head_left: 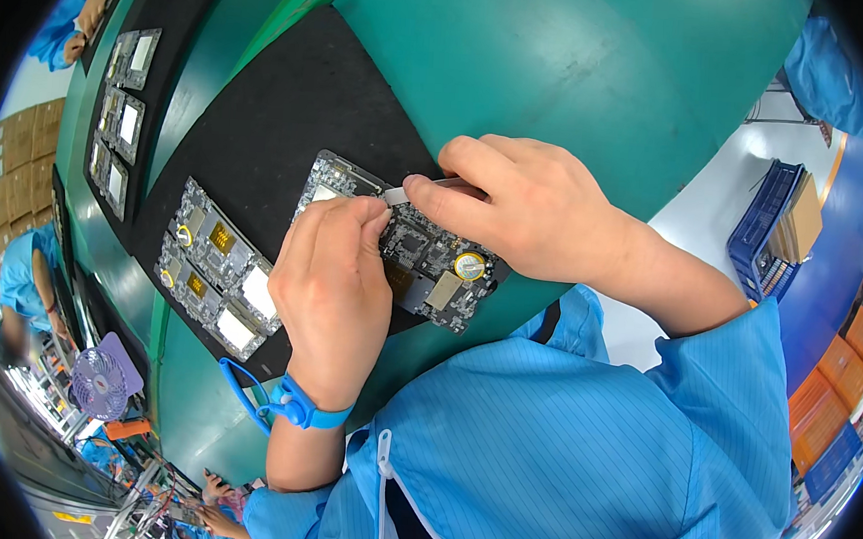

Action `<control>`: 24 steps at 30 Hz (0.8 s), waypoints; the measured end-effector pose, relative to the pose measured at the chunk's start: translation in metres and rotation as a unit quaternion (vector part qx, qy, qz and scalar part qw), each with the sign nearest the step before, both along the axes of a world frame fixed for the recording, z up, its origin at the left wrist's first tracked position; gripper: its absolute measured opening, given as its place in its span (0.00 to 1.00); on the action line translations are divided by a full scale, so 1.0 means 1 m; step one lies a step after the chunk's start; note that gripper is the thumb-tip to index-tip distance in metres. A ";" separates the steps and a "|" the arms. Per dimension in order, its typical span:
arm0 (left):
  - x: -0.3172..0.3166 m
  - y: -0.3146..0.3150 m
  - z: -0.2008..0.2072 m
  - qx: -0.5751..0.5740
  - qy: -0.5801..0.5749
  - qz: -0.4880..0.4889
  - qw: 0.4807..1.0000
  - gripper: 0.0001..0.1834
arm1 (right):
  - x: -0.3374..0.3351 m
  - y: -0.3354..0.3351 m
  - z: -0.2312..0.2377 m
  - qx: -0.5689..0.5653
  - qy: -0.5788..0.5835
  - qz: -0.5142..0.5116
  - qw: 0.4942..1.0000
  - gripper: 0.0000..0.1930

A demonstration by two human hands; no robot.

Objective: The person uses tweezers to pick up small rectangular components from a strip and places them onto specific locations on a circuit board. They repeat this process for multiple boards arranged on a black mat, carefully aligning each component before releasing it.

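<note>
A pale strip is pinched between the thumb and fingers of the right grip. Its other end is met by the bunched fingertips of the left grip; whether it is clasped there too cannot be told, since that contact is hidden by the fingers. Directly beneath both grips lies a populated circuit board, with a coin cell exposed just below the right grip. For clean work, the strip is best steadied from both sides, kept level, and let down without sideways drag. Pressure should be kept light, and the small components should not be leaned on by knuckles or palm.

The left hand is brought up from the lower edge, its back turned upward and its fingers curled down together; a blue wrist strap is worn just behind that grip. The right forearm is laid across from the right, the index finger bent and the thumb extended toward the left fingertips, so that the two grips nearly touch.

Left of the left grip, a second circuit board is laid on the same black mat, which is spread on a green worktop reaching beyond the right grip. Farther to the left of both grips, more circuit boards are lined up on a dark strip of matting. Well apart, to the right of the right grip, a blue crate is seen.
</note>
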State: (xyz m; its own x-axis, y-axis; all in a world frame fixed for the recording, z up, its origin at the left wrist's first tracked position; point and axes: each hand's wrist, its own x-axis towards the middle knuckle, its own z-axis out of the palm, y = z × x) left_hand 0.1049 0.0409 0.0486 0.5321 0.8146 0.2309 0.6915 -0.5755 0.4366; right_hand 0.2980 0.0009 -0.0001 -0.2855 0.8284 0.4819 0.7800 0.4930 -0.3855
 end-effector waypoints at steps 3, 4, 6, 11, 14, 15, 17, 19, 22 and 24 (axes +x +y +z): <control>0.001 0.001 -0.002 0.003 -0.007 -0.006 1.000 0.05 | 0.000 0.001 -0.002 0.008 0.002 0.001 1.000 0.11; 0.001 0.001 -0.003 0.003 -0.010 -0.007 1.000 0.06 | 0.000 0.001 -0.002 0.006 -0.001 0.003 1.000 0.11; 0.001 0.001 -0.003 0.005 -0.007 -0.006 1.000 0.06 | 0.001 0.002 -0.001 0.003 -0.006 0.007 1.000 0.11; 0.003 -0.001 0.000 0.000 0.006 -0.002 1.000 0.07 | 0.002 0.002 0.005 -0.007 -0.024 0.018 1.000 0.10; 0.005 -0.001 0.003 -0.005 0.017 -0.001 1.000 0.07 | 0.003 0.001 0.005 -0.012 -0.027 0.029 0.999 0.10; 0.004 -0.001 0.003 -0.007 0.017 -0.003 1.000 0.07 | 0.003 0.001 0.004 -0.012 -0.027 0.034 0.999 0.10; 0.004 -0.001 0.003 -0.005 0.012 -0.006 1.000 0.08 | 0.002 0.001 0.007 -0.022 -0.027 0.031 0.999 0.10; 0.004 0.001 0.002 0.002 0.004 -0.011 1.000 0.11 | 0.002 0.001 0.007 -0.025 -0.021 0.029 0.999 0.08; -0.002 0.001 0.002 -0.016 0.029 -0.045 0.998 0.16 | 0.001 0.001 0.006 -0.022 -0.011 0.028 0.999 0.06; -0.004 0.000 0.003 0.001 0.049 -0.065 0.997 0.19 | 0.001 0.001 0.008 -0.023 -0.018 0.028 0.999 0.07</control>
